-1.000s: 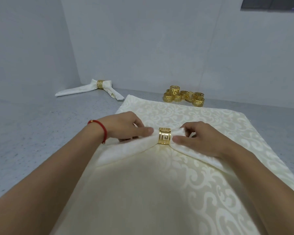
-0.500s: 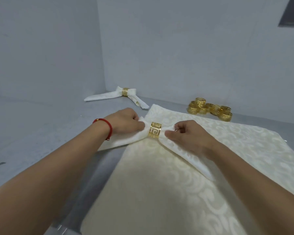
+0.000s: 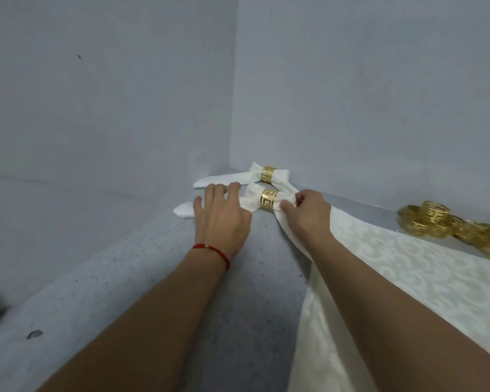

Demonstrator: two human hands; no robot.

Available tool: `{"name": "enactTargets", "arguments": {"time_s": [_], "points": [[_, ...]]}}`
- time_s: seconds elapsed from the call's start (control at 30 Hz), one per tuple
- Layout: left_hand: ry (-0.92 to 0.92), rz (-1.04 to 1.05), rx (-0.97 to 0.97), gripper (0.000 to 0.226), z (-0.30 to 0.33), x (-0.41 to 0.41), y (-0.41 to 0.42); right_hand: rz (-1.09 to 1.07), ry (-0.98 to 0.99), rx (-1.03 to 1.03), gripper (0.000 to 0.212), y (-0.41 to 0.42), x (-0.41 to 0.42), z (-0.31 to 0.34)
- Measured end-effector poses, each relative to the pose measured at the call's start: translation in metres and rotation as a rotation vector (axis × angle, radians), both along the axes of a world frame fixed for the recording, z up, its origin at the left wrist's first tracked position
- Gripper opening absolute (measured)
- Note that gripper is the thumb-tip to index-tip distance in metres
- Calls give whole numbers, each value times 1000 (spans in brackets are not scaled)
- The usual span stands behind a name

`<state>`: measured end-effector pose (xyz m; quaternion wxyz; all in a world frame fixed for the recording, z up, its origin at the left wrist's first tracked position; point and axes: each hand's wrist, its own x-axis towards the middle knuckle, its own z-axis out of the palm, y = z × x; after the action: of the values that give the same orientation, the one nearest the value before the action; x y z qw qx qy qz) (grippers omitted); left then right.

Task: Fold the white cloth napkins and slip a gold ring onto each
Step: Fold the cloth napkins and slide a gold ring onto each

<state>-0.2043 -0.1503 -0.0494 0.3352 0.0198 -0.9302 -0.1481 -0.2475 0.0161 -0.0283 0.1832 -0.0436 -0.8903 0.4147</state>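
Observation:
A folded white napkin [image 3: 251,200] with a gold ring [image 3: 268,200] around its middle lies on the grey table near the far corner. My left hand [image 3: 221,219] rests flat on the napkin's left wing, fingers spread. My right hand [image 3: 309,213] pinches the napkin's right wing just beside the ring. Right behind it lies another ringed napkin [image 3: 229,178], its gold ring [image 3: 268,174] upright. A stack of flat patterned cream napkins [image 3: 408,278] covers the table at the right.
A heap of several loose gold rings [image 3: 453,226] sits at the back right against the wall. Grey walls [image 3: 125,94] close the corner right behind the napkins. Bare grey tabletop [image 3: 153,278] stretches to the left and front.
Both hands have carried the ringed napkin off the flat stack, leftward and away, to just in front of the first ringed napkin. My left hand has opened flat onto it.

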Motion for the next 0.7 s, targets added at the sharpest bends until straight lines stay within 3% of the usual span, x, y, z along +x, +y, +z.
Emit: {"name": "enactTargets", "arguments": {"time_s": [0.3,0.53,0.7], "points": [[-147,0,-60,46,-6,-5,1,-87,-37,-250,19,-24,-88,-5],[-173,0,-59,43,-9,-6,2,-104,-53,25,32,-30,-126,-4],[-229,-11,-60,42,-7,-10,1,-125,10,183,28,-36,-113,3]]}}
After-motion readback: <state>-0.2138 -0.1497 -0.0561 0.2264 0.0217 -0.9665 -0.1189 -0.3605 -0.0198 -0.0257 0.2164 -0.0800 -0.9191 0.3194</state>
